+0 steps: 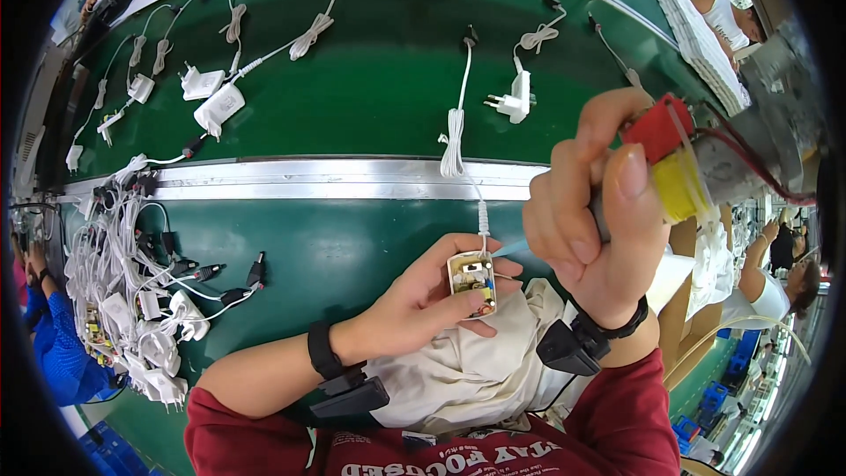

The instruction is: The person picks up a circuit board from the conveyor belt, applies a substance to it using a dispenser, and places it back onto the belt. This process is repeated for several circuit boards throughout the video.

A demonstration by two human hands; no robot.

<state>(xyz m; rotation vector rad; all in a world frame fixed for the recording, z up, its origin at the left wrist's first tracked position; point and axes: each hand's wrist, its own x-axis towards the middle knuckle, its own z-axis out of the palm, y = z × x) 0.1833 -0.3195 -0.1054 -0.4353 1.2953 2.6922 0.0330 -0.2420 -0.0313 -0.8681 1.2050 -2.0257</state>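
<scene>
My left hand (421, 302) holds a small open white adapter shell (472, 283) with a circuit board inside; its white cable (456, 137) runs up across the metal rail. My right hand (589, 225) is raised to the right of it, gripping a hanging power tool (705, 167) with red and yellow parts near my thumb. A thin bluish tip (515, 249) points from the tool toward the shell. Both wrists wear black bands with small black devices. A cream cloth (476, 366) lies under my hands.
A green conveyor belt (370, 70) carries several white plug adapters (218, 107) with coiled cables. A metal rail (335, 178) divides it from the near green surface. A pile of white adapters and cables (132, 300) lies at the left. Other people work at the right and far left.
</scene>
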